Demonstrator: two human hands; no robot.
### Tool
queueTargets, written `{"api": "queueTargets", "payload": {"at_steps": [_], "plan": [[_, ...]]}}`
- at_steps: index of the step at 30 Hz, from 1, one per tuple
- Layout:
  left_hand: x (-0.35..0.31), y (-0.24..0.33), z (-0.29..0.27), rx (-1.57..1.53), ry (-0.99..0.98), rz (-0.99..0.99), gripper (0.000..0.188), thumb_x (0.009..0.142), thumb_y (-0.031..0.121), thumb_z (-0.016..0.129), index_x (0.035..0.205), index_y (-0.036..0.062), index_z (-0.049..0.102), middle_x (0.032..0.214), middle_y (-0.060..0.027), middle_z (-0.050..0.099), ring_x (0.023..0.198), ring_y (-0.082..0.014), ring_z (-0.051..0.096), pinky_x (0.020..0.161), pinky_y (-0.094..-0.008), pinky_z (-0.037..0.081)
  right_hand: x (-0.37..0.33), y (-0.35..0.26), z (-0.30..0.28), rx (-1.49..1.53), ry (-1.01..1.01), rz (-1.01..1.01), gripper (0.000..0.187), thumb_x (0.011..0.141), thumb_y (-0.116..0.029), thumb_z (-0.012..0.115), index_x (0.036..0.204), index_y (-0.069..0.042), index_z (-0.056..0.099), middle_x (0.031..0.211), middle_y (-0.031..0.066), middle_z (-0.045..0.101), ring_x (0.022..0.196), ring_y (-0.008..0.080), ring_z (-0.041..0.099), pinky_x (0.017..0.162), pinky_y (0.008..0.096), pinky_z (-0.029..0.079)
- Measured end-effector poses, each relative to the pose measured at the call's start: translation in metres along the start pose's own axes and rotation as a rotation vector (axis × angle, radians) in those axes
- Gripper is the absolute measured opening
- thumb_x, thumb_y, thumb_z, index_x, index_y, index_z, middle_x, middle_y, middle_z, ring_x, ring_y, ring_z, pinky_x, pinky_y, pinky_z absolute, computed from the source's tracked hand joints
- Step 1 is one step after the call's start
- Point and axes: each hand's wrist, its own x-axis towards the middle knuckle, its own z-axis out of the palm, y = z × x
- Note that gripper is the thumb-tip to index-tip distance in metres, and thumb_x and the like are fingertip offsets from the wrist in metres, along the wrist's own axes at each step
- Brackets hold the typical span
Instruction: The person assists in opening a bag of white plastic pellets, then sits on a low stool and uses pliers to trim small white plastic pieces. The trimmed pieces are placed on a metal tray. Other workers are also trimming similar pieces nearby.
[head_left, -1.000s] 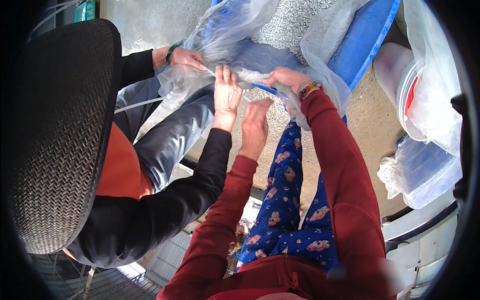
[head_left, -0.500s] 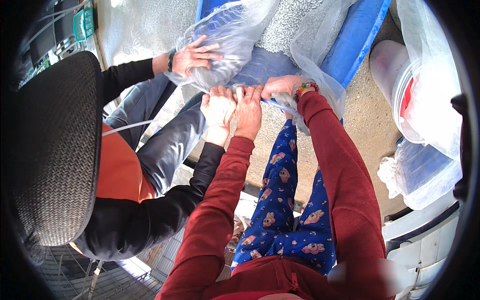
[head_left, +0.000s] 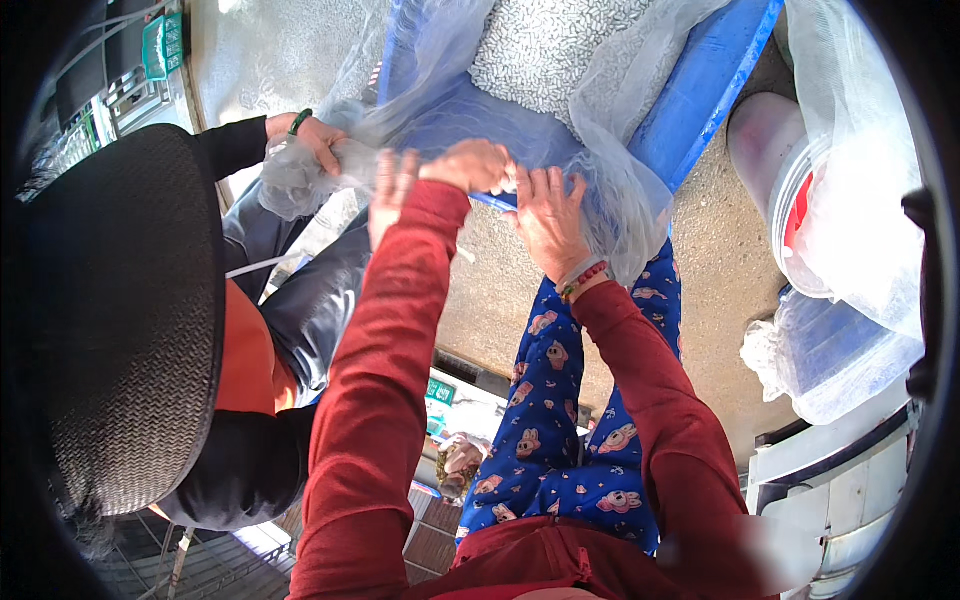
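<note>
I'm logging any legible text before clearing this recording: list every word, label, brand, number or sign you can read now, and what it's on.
None: no words, labels, brands, numbers or signs can be read.
Trousers: small marks among the cartoon figures, too small to tell whether they are letters.
Net, blue tub, hat: no lettering shows.

The blue trough [head_left: 695, 115] carries a bed of small white pellets [head_left: 545, 50], with translucent white netting [head_left: 622, 190] lining its near interior and draped over its rim
</note>
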Motion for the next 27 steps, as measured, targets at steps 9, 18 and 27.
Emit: {"api": "queueTargets", "payload": {"at_steps": [9,18,27], "plan": [[-0.03,-0.03,0.02,-0.052,0.915,0.081,0.022,0.08,0.006,0.057,0.102,0.0039,0.054,0.095,-0.0133,0.064,0.092,-0.0329,0.06,0.078,-0.0379,0.047,0.033,0.023,0.041,0.654,-0.361,0.143,0.024,0.079,-0.023,0.06,0.085,-0.001,0.065,0.08,0.0195,0.064,0.075,0.0309,0.061,0.067,0.0392,0.046],[-0.049,0.028,0.095,0.042,1.101,-0.09,0.029,0.075,-0.003,0.05,0.103,-0.0006,0.059,0.102,-0.0179,0.061,0.105,-0.0316,0.054,0.087,-0.0369,0.045,0.069,0.055,0.03,0.858,-0.595,0.25,0.036,0.081,-0.032,0.058,0.078,0.004,0.062,0.066,0.0135,0.06,0.059,0.0195,0.051,0.061,0.0353,0.041],[0.006,-0.007,0.091,0.216,0.929,-0.031,0.02,0.079,0.011,0.048,0.094,0.0058,0.06,0.094,-0.01,0.062,0.114,-0.0273,0.049,0.096,-0.0387,0.035,0.058,0.066,0.058,1.079,-0.751,0.346,0.042,0.086,-0.034,0.051,0.076,0.005,0.06,0.064,0.0112,0.058,0.058,0.0178,0.046,0.06,0.0346,0.04]]}}
